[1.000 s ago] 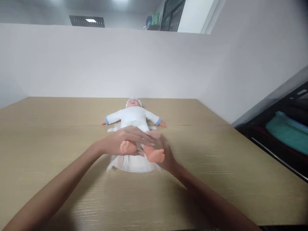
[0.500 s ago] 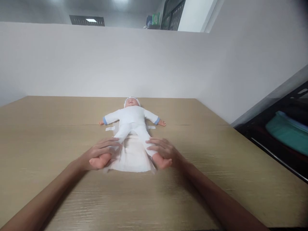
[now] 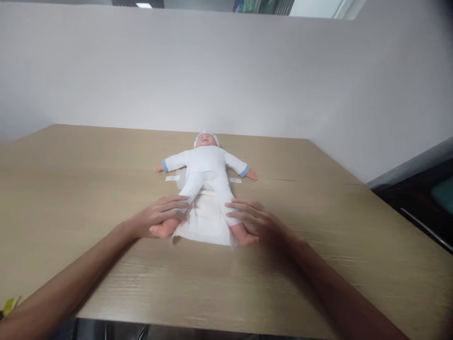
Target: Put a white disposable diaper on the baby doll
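A baby doll (image 3: 207, 163) in a white suit with blue cuffs lies on its back, arms spread, head toward the wall. Under its hips and between its legs lies an opened white diaper (image 3: 208, 222), its tabs spread out on both sides at the waist. My left hand (image 3: 164, 212) is closed over the doll's lower leg on the left, fingers across the shin. On the other side, my right hand (image 3: 253, 217) is closed the same way around the other lower leg. Both bare doll feet stick out below my hands. My thumbs are hidden.
The wooden table (image 3: 116, 269) meets a pale wall (image 3: 184, 71) at the back, and its front edge shows below. A dark object (image 3: 421, 203) stands beyond the right edge. Something yellow (image 3: 10, 306) shows at the lower left.
The view has tipped downward, bringing the table's front edge into sight. Both hands stay on the doll's legs, and the feet are slightly closer together.
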{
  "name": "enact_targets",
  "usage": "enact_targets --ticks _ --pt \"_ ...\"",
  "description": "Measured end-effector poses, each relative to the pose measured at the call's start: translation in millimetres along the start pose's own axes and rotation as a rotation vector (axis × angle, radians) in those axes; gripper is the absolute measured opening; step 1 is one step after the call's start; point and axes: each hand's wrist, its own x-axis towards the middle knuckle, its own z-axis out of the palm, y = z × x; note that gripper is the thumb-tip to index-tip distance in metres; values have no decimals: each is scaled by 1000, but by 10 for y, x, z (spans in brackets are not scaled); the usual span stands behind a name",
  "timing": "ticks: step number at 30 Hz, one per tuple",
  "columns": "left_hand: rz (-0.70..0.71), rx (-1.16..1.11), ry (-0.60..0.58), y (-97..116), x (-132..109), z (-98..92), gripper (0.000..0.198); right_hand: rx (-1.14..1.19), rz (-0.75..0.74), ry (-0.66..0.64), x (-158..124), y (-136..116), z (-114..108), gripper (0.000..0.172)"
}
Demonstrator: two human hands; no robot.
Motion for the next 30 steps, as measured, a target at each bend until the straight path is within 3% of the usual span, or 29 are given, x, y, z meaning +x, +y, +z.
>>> enact_targets --ticks 6,11,14,16,18,23,27,30 --pt "12 -99 -102 52 133 -124 50 142 58 -11 3 27 -50 42" --pt "-138 -244 -227 177 309 -307 65 85 156 -51 76 -192 -34 40" --pt "-206 -365 -227 250 376 -385 56 -2 195 -45 112 -405 17 72" --pt "-225 -367 -208 319 403 -395 46 -54 215 -30 126 -522 64 86" --pt "-235 -280 -204 407 419 -353 43 -93 235 -12 142 -604 115 82" --pt "-318 36 -194 607 448 -66 66 -205 288 4 217 -692 223 44" --pt "-403 212 -146 666 509 112 36 -299 319 -39 288 -719 272 46" --pt "-407 218 -90 630 580 100 18 -296 343 -7 335 -705 278 47"
